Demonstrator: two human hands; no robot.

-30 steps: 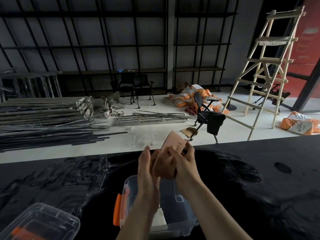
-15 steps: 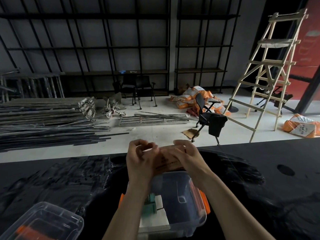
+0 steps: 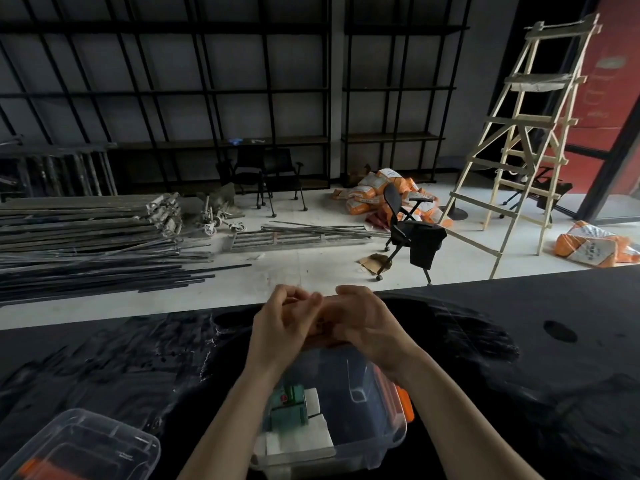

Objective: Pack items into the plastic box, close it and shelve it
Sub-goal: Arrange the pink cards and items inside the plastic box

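The brown paper packet (image 3: 323,329), held up high 1 second ago, is now being pressed down at the far edge of the plastic box (image 3: 363,410) by the left hand (image 3: 282,327) and right hand (image 3: 367,323), fingers curled around it, so packing is being carried on

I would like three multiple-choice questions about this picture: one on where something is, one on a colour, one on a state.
1. Where is the second clear container?
A. near the left front corner of the black table
B. on the ladder
C. on the floor

2. What colour are the latches of the plastic box?
A. blue
B. orange
C. white

3. What is the state of the plastic box?
A. closed with a lid
B. open, with items inside
C. upside down

Answers: 1 A, it sits at the lower left on the table. 2 B, the latch on its right side is orange. 3 B, a green item and white packs show inside, under the left hand and right hand.
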